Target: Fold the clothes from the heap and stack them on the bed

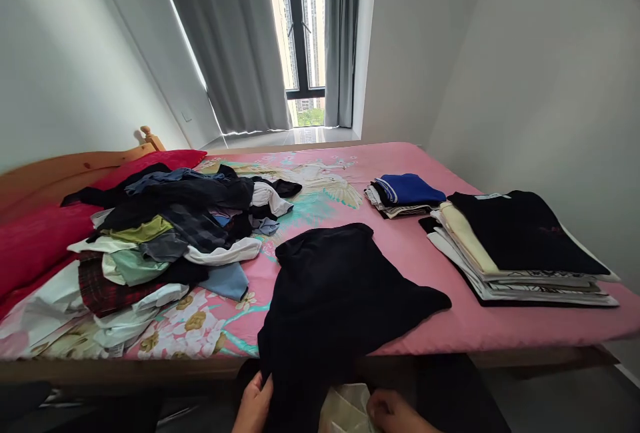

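A black shirt (335, 286) lies loosely spread on the bed, its near part hanging over the front edge. My left hand (254, 403) is closed on the left side of this hanging part, thumb on top. My right hand (393, 411) is low in front of the bed, its fingers curled. Beside those fingers is a pale beige, shiny cloth (346, 409). Whether the right hand grips it, the shirt's dark edge or something else cannot be made out.
A loose heap of mixed clothes (185, 219) covers the bed's left side, against red pillows (40, 239). At right stand a tall folded stack (530, 239) topped in black and a smaller pile (407, 191) topped in blue. The pink bedsheet (400, 266) reaches the bed's front edge.
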A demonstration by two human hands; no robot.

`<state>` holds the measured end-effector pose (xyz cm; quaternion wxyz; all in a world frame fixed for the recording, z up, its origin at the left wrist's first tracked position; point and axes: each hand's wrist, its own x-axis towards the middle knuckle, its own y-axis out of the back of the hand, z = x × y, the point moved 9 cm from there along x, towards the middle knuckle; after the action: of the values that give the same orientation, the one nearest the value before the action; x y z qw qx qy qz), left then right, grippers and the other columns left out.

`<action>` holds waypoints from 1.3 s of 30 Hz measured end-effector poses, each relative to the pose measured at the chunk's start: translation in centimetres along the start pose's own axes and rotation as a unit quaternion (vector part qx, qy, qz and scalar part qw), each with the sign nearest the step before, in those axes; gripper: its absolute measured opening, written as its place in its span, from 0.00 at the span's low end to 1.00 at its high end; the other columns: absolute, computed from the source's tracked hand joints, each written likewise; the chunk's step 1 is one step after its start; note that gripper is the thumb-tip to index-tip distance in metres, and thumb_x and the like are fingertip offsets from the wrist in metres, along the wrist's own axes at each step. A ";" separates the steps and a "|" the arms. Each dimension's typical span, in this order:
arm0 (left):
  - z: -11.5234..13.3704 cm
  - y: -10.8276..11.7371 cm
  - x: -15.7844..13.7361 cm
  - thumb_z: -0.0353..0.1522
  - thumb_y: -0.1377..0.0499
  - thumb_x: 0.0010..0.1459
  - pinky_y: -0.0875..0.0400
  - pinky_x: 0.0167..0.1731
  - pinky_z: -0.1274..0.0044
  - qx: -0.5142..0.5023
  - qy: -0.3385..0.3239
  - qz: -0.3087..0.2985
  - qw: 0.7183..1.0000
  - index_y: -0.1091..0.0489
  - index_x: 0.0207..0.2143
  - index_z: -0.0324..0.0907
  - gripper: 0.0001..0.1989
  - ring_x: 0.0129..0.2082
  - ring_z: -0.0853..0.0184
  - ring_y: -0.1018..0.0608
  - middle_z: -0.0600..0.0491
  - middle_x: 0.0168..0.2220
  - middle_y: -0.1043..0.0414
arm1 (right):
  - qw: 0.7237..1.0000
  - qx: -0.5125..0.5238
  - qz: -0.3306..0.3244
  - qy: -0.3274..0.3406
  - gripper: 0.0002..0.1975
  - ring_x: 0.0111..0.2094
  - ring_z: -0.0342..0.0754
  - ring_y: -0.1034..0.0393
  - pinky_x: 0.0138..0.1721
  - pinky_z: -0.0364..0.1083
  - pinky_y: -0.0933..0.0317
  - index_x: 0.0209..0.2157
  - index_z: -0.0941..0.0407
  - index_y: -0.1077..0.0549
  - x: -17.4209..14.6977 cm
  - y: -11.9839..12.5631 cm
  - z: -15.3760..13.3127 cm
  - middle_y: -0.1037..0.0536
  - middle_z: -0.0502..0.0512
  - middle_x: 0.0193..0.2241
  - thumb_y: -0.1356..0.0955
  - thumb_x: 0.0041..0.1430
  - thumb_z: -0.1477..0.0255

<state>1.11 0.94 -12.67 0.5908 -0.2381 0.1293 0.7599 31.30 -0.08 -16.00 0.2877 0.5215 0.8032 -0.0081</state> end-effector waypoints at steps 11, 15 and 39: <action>2.0 -0.3 -1.6 0.56 0.37 0.35 0.28 0.34 0.70 0.060 -0.010 -0.019 0.998 0.26 0.28 0.39 0.29 0.32 0.55 0.22 0.49 0.26 0.22 | 0.963 0.267 0.003 -0.029 0.30 0.22 0.42 0.37 0.21 0.41 0.46 0.35 0.58 0.30 0.5 -0.2 -4.5 0.30 0.50 0.23 0.32 0.38 0.47; 1.1 1.3 -2.0 0.51 0.33 0.33 0.30 0.28 0.76 0.016 0.020 -0.040 0.999 0.29 0.23 0.39 0.25 0.23 0.64 0.24 0.54 0.20 0.26 | 0.925 0.365 0.029 -0.104 0.26 0.25 0.40 0.35 0.23 0.39 0.43 0.34 0.56 0.30 0.2 0.4 -4.2 0.27 0.53 0.30 0.32 0.44 0.48; -0.4 2.2 -3.4 0.56 0.44 0.44 0.30 0.43 0.71 0.113 -0.048 0.149 0.981 0.28 0.40 0.40 0.32 0.46 0.54 0.26 0.47 0.41 0.24 | 0.997 -0.001 0.076 0.020 0.20 0.50 0.60 0.34 0.52 0.52 0.42 0.36 0.54 0.24 3.1 0.5 -0.2 0.23 0.59 0.42 0.35 0.43 0.58</action>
<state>-0.29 -2.74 -11.44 0.4998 -0.1112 0.2203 0.8302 30.72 2.80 -17.18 0.2718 0.5808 0.7669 0.0255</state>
